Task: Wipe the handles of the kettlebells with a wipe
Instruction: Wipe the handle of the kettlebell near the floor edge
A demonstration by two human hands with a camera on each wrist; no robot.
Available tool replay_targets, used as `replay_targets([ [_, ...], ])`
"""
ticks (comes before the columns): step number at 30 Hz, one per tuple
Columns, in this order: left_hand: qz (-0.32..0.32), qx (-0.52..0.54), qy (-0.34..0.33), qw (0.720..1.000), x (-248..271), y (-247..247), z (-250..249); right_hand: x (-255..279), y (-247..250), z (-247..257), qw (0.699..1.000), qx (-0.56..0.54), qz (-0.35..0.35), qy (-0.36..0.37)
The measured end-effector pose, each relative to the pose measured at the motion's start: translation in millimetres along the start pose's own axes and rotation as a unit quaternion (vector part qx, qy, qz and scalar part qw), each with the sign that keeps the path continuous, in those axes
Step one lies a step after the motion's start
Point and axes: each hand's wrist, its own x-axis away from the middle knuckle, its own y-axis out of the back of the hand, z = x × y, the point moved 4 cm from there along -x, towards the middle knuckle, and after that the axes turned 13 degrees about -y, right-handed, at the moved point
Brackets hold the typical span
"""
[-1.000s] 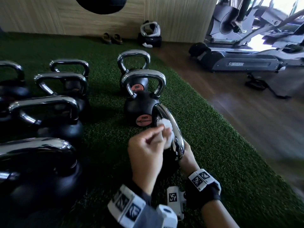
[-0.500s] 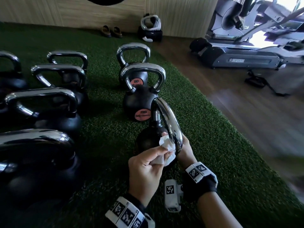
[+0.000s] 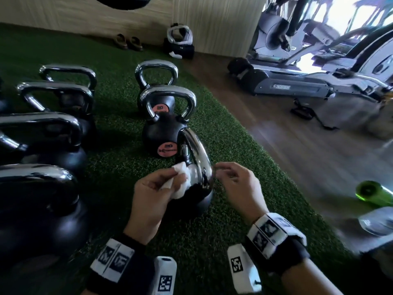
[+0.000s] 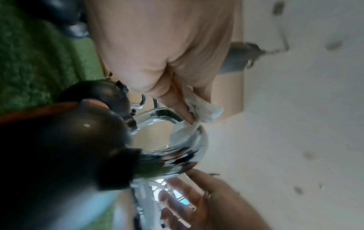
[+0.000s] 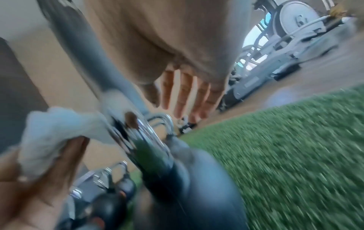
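The nearest black kettlebell (image 3: 197, 207) stands on green turf, its chrome handle (image 3: 196, 154) edge-on to me. My left hand (image 3: 168, 180) pinches a crumpled white wipe (image 3: 180, 177) and presses it against the left side of that handle. In the left wrist view the fingertips (image 4: 183, 113) squeeze the wipe (image 4: 204, 110) onto the handle's curve (image 4: 193, 140). My right hand (image 3: 225, 175) hovers just right of the handle, fingers relaxed and holding nothing. The right wrist view shows its fingers (image 5: 187, 96) straight, apart from the handle (image 5: 143, 132).
Two more kettlebells (image 3: 168, 124) line up behind this one, and several larger ones (image 3: 42, 150) stand in a row to the left. Wooden floor (image 3: 287, 150) borders the turf on the right, with cardio machines (image 3: 297, 81) beyond. A green bottle (image 3: 372, 192) lies at the right.
My right hand has let go of the kettlebell and moved off to the right. The left hand still holds the wipe, now on the handle's left side.
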Motion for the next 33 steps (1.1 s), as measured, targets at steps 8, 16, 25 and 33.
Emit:
replay_targets([
  [8, 0.004, 0.195, 0.053, 0.979, 16, -36, -32, 49, 21, 44, 0.981, -0.083, 0.139, 0.108],
  [16, 0.015, 0.063, 0.049, 0.997, 17, -30, -29, 47, -3, 44, 0.949, -0.246, 0.189, 0.063],
  [25, 0.100, -0.372, -0.086, 0.919, 16, 11, 8, 23, 19, 28, 0.933, -0.350, 0.068, 0.049],
  [33, 0.109, -0.531, -0.143, 0.828, 1, -22, 76, 3, 9, 1, 0.921, -0.391, -0.004, -0.002],
])
